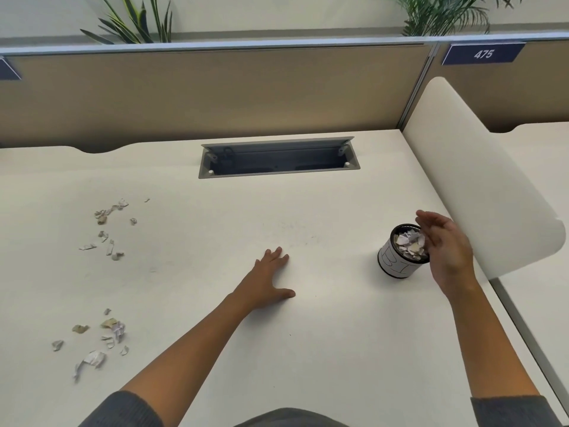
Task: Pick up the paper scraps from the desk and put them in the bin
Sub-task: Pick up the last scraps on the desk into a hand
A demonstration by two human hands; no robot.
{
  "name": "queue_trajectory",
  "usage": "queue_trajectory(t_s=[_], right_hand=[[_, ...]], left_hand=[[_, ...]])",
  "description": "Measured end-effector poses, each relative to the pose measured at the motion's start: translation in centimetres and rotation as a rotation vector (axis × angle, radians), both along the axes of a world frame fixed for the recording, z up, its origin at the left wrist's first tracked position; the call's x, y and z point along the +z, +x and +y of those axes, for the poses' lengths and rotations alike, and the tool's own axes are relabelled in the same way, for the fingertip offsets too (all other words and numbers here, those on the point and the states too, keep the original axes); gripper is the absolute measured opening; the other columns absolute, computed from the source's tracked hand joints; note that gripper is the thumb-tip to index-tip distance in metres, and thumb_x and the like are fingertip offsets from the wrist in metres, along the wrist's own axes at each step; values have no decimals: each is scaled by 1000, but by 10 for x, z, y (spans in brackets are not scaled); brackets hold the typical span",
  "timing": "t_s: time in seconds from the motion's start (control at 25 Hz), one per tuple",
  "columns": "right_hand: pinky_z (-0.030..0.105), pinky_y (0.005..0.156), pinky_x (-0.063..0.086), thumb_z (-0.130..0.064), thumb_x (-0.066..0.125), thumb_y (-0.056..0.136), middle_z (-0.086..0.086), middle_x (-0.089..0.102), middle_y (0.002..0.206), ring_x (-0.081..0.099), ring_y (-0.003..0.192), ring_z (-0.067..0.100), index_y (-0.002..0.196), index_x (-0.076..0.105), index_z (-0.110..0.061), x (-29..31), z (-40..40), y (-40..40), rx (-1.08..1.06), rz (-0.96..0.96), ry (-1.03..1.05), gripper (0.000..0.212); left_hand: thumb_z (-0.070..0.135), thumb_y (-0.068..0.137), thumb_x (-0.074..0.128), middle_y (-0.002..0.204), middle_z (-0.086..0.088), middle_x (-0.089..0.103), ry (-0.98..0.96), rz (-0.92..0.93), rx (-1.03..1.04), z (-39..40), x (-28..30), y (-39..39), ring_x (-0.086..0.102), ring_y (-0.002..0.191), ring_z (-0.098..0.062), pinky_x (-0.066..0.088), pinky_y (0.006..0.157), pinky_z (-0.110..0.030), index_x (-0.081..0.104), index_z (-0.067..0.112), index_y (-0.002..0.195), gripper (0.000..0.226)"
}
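One bin (pixel 397 257), full of scraps, on worktop (pixel 323 334).
Two scrap clusters (pixel 107 229) (pixel 101 337) left; left hand (pixel 268 278) flat, right hand (pixel 446 245) fingers apart over bin.

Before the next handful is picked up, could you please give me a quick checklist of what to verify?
1. Right hand empty after the drop: ok, fingers straight above the bin, no scrap seen in it.
2. Left hand free: ok, lying flat on the desk.
3. Bin upright: ok.
4. Room left in the bin: not ok, paper reaches nearly to the rim.
5. Scraps remaining: not ok, a far cluster and a near cluster lie at the desk's left.
6. Path to the scraps: ok, nothing between them and the left hand.
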State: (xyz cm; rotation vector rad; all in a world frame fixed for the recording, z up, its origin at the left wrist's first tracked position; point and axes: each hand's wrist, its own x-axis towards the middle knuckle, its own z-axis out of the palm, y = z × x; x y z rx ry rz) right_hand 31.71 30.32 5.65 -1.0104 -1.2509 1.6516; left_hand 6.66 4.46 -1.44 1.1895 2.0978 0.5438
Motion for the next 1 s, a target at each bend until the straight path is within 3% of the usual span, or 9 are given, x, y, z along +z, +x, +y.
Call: queue_trajectory(t_s=[0.12,0.2,0.36,0.48,0.56,0.68,0.76,0.88,1.0], right_hand=[[21,90,53,17,37,85,-8,70,117,64,115,7,98,67,-23,-5,1,5,34,-174,82,51],[24,88,55,14,44,86,-9,70,117,65,113,8,93,67,-24,-6,-2,6,38,-341,188,46],[11,81,54,6,63,84,-3,66,109,67,99,16,92,68,-19,-5,-8,7,-101,-533,534,26],[24,85,54,2,61,85,5,66,108,62,95,16,97,68,-15,1,-11,3,-162,-580,639,22],[26,82,46,-4,59,87,2,68,106,56,94,11,97,69,-20,3,-15,-3,-157,-647,694,21],[21,81,43,-9,59,88,-2,67,108,59,100,18,98,68,-24,6,-29,-16,-126,-632,695,20],[25,84,45,-8,57,88,-9,65,107,62,96,20,100,67,-24,6,-45,-33,-130,-567,707,22],[18,86,47,3,56,89,-5,64,104,63,98,21,99,67,-16,1,-81,-68,-66,-418,835,24],[14,85,48,9,56,88,-5,64,102,63,102,15,97,66,-19,-13,-126,-103,90,-341,855,32]], left_hand=[[43,80,74,163,13,3,-2,2,-7,-1,0,-1,-5,150,-8,1,123,-35,21,25,154,92],[42,80,74,163,13,3,-2,2,-9,-1,1,-1,-5,150,-8,1,123,-35,21,25,154,92],[42,80,74,163,14,2,-9,3,-23,-1,2,-1,-5,150,-8,1,123,-34,21,26,154,93],[41,80,75,163,14,2,-12,-3,-31,-4,5,-2,-5,150,-7,1,123,-33,20,27,154,93],[40,81,74,163,15,2,-19,-5,-36,-8,6,-3,-4,150,-6,1,122,-30,20,27,154,92],[36,83,72,163,14,8,-27,-12,-62,-19,8,-9,2,149,-4,8,122,-29,25,27,153,85],[33,86,70,160,13,20,-7,-35,-39,-33,10,-15,16,148,-5,18,121,-31,35,25,149,73],[32,89,67,146,14,45,89,-76,109,-64,10,-18,42,135,-6,35,113,-27,50,27,138,52],[29,91,62,136,20,53,199,3,270,-107,9,-18,45,130,-2,35,108,-19,56,31,130,39]])
